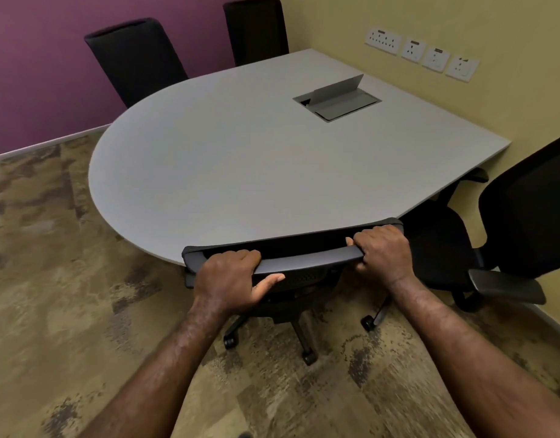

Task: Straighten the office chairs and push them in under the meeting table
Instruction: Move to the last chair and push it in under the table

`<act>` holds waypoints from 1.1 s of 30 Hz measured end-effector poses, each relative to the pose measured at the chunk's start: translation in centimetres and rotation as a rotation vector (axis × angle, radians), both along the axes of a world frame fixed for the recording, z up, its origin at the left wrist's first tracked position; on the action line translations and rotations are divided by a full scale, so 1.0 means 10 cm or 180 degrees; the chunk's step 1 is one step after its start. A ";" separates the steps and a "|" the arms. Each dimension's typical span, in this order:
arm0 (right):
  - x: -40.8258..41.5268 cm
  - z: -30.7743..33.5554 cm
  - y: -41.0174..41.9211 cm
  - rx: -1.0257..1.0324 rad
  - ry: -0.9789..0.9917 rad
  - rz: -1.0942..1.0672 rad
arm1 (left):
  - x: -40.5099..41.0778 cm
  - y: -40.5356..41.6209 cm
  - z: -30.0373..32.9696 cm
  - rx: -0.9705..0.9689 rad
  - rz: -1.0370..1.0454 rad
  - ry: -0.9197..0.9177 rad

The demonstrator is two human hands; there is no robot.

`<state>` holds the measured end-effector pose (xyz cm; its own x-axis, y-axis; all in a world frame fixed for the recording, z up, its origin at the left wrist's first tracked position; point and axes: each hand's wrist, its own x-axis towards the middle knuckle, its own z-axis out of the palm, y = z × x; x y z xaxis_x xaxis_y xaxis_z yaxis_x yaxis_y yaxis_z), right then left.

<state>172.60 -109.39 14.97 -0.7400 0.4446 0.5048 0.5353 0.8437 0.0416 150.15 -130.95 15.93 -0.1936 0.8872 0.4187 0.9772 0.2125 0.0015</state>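
A black office chair (307, 259) stands right in front of me, its backrest top against the near edge of the grey meeting table (228, 165). My left hand (231, 279) grips the left part of the backrest's top bar, thumb underneath. My right hand (381, 251) grips the bar's right end. The chair's seat is hidden under the tabletop; its wheeled base (304, 339) shows on the carpet. A second black chair (506, 229) stands at the right, turned at an angle and out from the table. Two more black chairs (136, 61) (256, 30) are tucked in on the far side.
An open cable hatch (337, 99) with a raised lid sits in the tabletop. Wall sockets (421, 52) line the yellow wall at the right. A purple wall stands behind the far chairs. Patterned brown carpet (51, 279) stretches to my left and behind.
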 end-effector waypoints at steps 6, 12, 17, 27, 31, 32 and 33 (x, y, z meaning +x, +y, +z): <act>0.02 0.02 0.09 -0.0034 -0.0133 0.0073 | 0.07 0.04 -0.02 0.0048 0.0071 -0.0005; 0.09 0.04 0.18 -0.0104 -0.0243 0.0084 | 0.22 0.08 -0.01 0.0010 0.0170 0.0042; 0.15 0.08 0.24 -0.0170 -0.0432 0.0068 | 0.32 0.12 -0.01 -0.0025 0.0231 0.0044; 0.17 0.13 0.18 -0.0305 -0.0441 0.0038 | 0.33 0.11 0.02 -0.0013 0.0187 0.0068; 0.18 0.13 0.13 -0.0368 -0.0466 0.0034 | 0.31 0.08 0.01 -0.0001 0.0162 0.0039; 0.18 0.12 0.13 -0.0354 -0.0457 0.0041 | 0.31 0.08 0.01 -0.0015 0.0156 0.0030; 0.19 0.12 0.12 -0.0382 -0.0471 0.0021 | 0.31 0.07 0.01 -0.0020 0.0153 0.0021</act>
<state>174.45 -108.23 16.22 -0.8053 0.4899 0.3338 0.5252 0.8508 0.0183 153.21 -130.21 16.07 -0.2333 0.8796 0.4145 0.9658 0.2592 -0.0064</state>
